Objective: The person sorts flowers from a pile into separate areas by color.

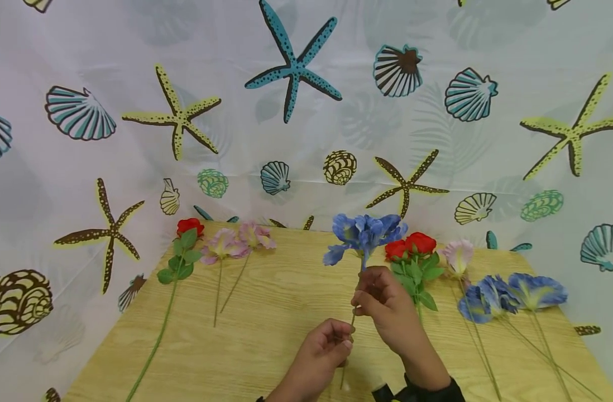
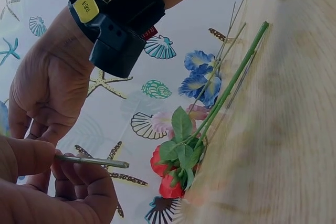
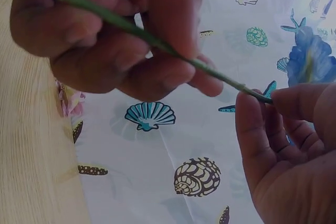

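Note:
A blue iris (image 1: 365, 231) stands nearly upright above the table, its bloom at the top of a thin stem (image 3: 220, 77). My right hand (image 1: 393, 312) pinches that stem just under the bloom, between thumb and fingertips. Lower down, my left hand (image 1: 320, 357) pinches the same stem, thumb against curled fingers. The stem's cut end (image 2: 123, 164) pokes out past the left hand in the left wrist view. In the right wrist view the bloom is partly cut off at the right edge.
On the wooden table (image 1: 286, 296), a red rose (image 1: 190, 226) and pink flowers (image 1: 226, 244) lie at left. Red roses (image 1: 420, 243), a pink flower (image 1: 458, 257) and blue irises (image 1: 492, 296) lie at right. A patterned curtain (image 1: 306, 145) hangs behind.

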Motion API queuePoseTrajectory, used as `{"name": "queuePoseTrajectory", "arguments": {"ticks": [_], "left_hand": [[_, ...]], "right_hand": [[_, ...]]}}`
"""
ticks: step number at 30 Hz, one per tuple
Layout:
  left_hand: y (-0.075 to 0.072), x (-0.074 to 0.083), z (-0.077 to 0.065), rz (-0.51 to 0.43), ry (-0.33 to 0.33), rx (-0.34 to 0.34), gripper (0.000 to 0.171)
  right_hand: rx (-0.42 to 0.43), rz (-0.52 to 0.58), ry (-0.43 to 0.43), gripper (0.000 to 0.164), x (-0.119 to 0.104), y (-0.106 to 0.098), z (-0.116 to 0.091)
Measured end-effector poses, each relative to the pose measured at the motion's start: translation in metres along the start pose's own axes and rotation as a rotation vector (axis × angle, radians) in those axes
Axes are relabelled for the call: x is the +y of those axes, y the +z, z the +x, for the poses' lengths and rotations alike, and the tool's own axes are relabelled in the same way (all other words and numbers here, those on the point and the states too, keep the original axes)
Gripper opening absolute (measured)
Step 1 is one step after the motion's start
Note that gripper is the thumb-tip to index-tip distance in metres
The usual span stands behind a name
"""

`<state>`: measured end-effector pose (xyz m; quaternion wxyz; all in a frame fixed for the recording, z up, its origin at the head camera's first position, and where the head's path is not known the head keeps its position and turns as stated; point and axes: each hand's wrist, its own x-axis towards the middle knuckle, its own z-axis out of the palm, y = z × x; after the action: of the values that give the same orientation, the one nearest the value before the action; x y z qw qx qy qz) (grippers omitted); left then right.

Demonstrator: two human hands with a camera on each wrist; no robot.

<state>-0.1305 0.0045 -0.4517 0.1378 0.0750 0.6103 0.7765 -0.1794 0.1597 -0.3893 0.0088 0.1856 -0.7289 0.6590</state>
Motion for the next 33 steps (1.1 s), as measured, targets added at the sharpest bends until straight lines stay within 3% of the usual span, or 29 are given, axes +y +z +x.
{"name": "queuePoseTrajectory", "arguments": {"ticks": [11, 18, 25, 33], "left_hand": [[0.001, -0.011, 0.006, 0.040, 0.064, 0.006, 0.018], [0.000, -0.009, 0.005, 0.069, 0.059, 0.016, 0.021], [-0.020, -0.005, 0.004, 0.326, 0.097, 0.096, 0.026], [-0.073, -0.003, 0.005, 0.618, 0.181, 0.154, 0.026]], "right_hand": [[0.003, 0.088, 0.033, 0.023, 0.001, -0.002, -0.004], [-0.003, -0.006, 0.015, 0.017, 0.002, -0.005, -0.002], [0.040, -0.107, 0.175, 0.021, 0.004, -0.020, -0.001], [0.048, -0.232, 0.276, 0.025, 0.016, -0.056, -0.004]]}}
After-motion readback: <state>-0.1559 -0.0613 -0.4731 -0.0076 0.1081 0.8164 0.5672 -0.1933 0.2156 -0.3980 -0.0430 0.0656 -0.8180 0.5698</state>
